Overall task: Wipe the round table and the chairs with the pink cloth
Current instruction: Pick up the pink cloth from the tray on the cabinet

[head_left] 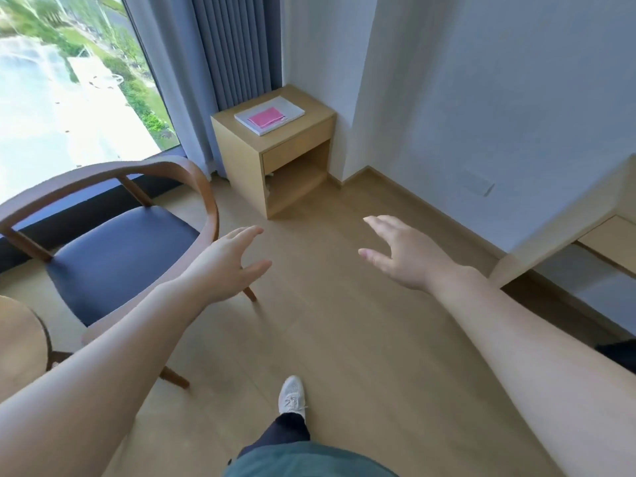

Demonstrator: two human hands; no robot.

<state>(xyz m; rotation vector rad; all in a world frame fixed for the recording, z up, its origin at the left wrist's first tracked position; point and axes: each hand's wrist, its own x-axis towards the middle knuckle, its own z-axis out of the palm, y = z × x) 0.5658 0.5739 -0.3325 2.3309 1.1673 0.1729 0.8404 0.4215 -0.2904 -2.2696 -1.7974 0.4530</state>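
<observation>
Far left edge: rim of the round table [17,342], partly in frame. Beside it, a wooden chair [113,256] with a dark seat, set by the window [69,80]. Left hand [225,266] held out above the floor, fingers spread and relaxed — holding nothing. Pink cloth [267,117] lies folded flat on a white pad [289,108] atop the nightstand [272,149], in the corner by the grey curtain [237,49] — well apart from both hands. Right hand [402,256] likewise spread, empty. One white shoe [292,395] on the floor below.

The chair [113,235] pairs a smooth wooden frame with matt dark upholstery; floor [344,304] and nightstand [247,160] look like pale matt wood.
</observation>
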